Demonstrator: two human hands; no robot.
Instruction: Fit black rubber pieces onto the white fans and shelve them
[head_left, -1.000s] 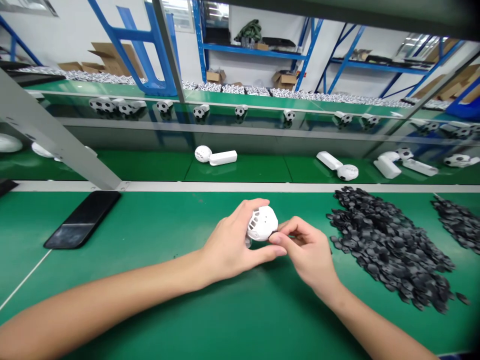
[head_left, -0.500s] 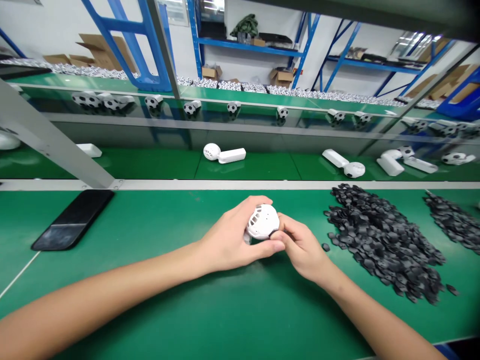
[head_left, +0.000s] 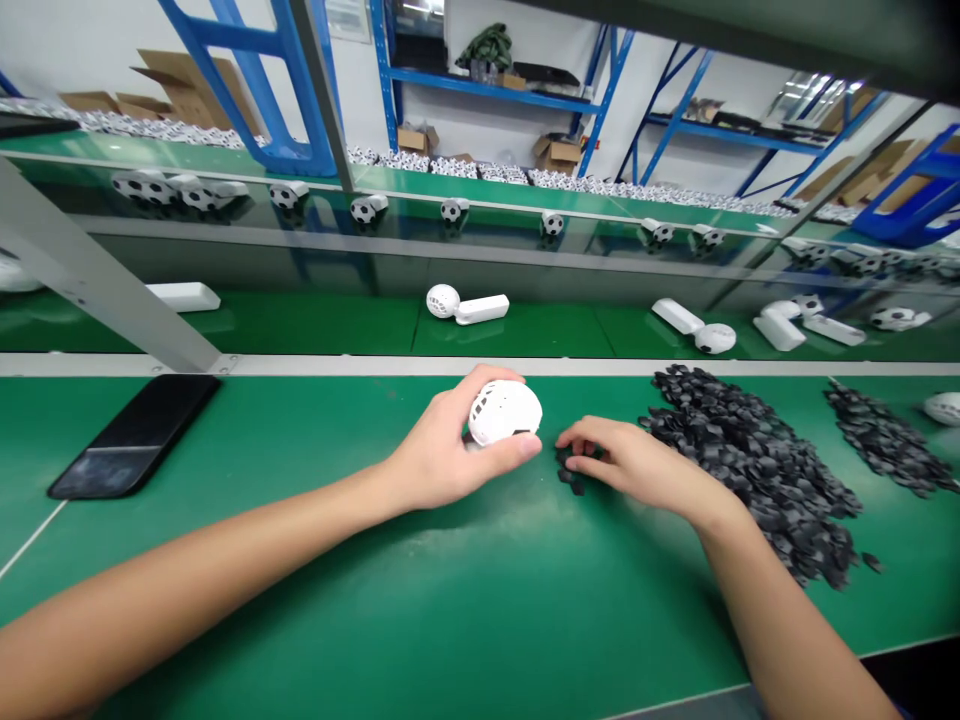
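My left hand (head_left: 442, 450) is wrapped round a white ball-shaped housing (head_left: 504, 412), holding it just above the green table. Slots show along the housing's left side, and a dark patch is visible at its lower edge by my thumb. To the right, my right hand (head_left: 622, 460) is low over the table, with fingers curved and thumb apart from them. Several small black pieces (head_left: 576, 488) lie under and beside its fingertips, partly hidden by them. Close behind that hand spreads a large pile of black pieces (head_left: 735, 440).
A smaller pile of black pieces (head_left: 885, 440) lies farther right. A black phone (head_left: 135, 435) rests at the left. Beyond the pale rail, the green belt (head_left: 337, 325) carries a white ball-and-handle unit (head_left: 480, 308) and others. A slanted metal post (head_left: 112, 270) stands at left.
My right hand has left the housing, moved slightly right and down to the table, where small black pieces now show. My left hand has shifted slightly left and turned the housing.
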